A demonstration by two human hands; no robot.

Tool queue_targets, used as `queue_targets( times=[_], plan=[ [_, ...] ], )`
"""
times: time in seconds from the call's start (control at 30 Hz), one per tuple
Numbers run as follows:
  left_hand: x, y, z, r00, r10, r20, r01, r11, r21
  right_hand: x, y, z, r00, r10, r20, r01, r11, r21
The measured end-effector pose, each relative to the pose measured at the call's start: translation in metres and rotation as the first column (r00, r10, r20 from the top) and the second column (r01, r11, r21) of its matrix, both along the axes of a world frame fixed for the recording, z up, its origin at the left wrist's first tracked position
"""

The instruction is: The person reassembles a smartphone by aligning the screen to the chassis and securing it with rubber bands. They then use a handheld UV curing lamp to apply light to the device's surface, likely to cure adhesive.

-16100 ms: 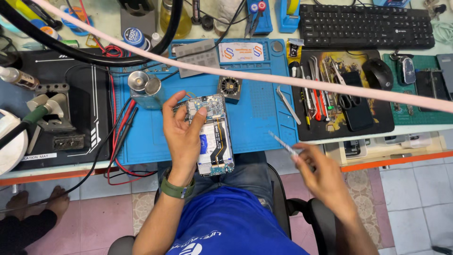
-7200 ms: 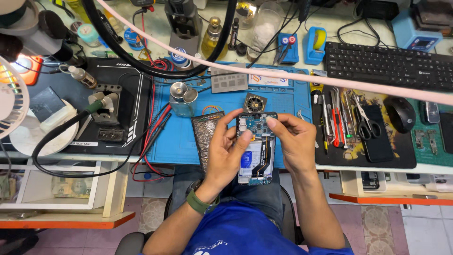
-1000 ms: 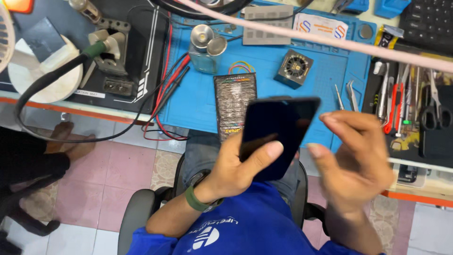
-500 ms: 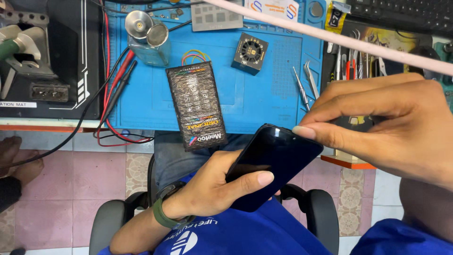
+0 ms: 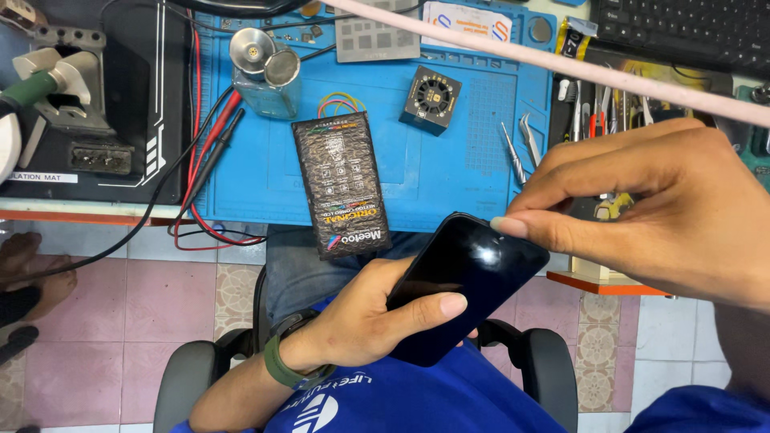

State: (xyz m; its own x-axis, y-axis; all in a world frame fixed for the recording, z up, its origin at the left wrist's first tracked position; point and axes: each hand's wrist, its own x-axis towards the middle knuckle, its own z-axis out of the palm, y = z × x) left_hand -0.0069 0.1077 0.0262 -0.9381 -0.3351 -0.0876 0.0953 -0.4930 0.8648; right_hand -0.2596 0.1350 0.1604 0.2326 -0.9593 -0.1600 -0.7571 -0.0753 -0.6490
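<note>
Our left hand [image 5: 365, 317] clamps the glossy black slab phone [image 5: 465, 285]; our right hand [image 5: 666, 212] has its fingers together, one fingertip [image 5: 510, 227] touching the phone's top edge.

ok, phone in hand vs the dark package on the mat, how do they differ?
The phone is gripped by the left hand, with the right hand pinching its top edge; the dark package lies untouched, overhanging the blue mat. The phone's face is glossy, blank black; the package is matte and printed. Both are dark, flat rectangles.
</note>
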Motion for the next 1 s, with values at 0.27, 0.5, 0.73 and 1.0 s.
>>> queue_targets(
  times=[0.27,0.5,0.73,1.0],
  plan=[
    [0.002,0.0,0.002,1.0,-0.008,-0.006,0.008,1.0,0.007,-0.005,-0.001,0.004,0.999,0.042,-0.003,-0.042,0.998,0.056],
    [0.005,0.001,0.003,1.0,0.007,0.001,-0.007,0.999,-0.041,-0.006,0.0,0.008,0.997,0.06,0.054,-0.066,0.99,0.123],
    [0.005,0.003,0.002,1.0,0.013,-0.004,-0.014,0.999,-0.038,0.001,0.0,0.012,0.997,0.077,0.018,-0.078,0.996,0.044],
    [0.009,0.003,0.004,1.0,0.0,-0.015,0.0,1.0,0.009,0.005,0.0,0.011,0.995,-0.016,-0.094,0.022,0.998,0.06]
  ],
)
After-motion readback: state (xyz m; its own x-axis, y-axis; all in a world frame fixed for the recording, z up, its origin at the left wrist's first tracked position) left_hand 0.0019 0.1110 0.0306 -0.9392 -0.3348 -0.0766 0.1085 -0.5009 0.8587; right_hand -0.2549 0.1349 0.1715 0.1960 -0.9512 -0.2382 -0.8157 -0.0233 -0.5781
